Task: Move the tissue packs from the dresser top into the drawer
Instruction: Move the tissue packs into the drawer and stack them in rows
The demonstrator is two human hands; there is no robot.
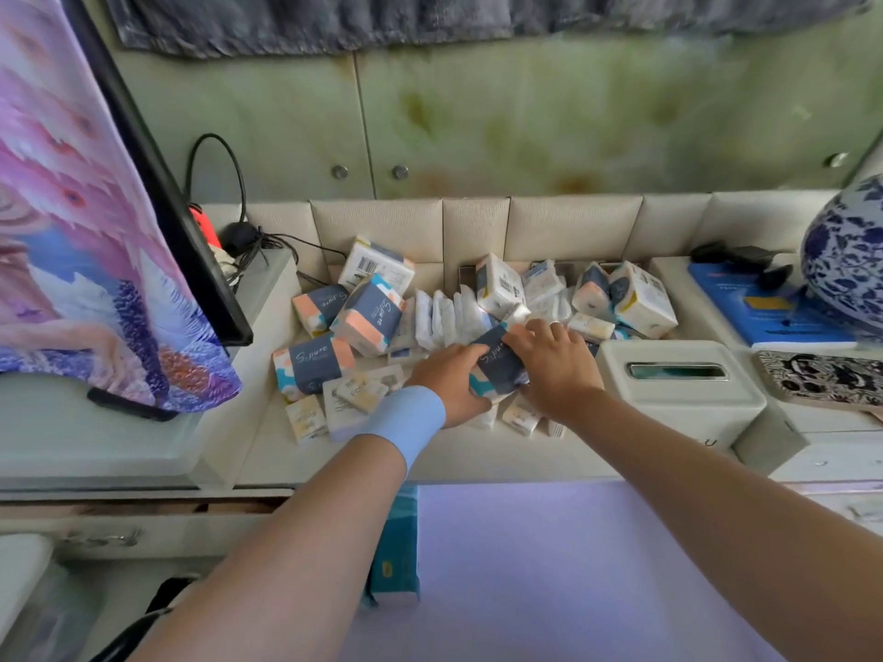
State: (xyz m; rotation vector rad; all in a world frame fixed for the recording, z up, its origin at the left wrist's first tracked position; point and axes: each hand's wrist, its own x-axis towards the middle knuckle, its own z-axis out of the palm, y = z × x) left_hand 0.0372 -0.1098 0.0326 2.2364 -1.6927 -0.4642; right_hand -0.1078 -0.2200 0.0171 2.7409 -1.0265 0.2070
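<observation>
Navy-banded tissue pack (pixel 497 363) sits pinched between the left hand (pixel 449 375) and right hand (pixel 549 360), fingers curled on either side. The open drawer (pixel 573 566) lies directly below, nearer the person.

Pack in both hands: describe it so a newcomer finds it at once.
Find the white tissue box on the dresser top. Just left of it, the left hand and right hand grip a navy-banded pack. Its look-alikes lie further left, untouched.

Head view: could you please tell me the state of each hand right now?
Left hand: grips the navy-banded tissue pack.
Right hand: grips the same pack.
</observation>
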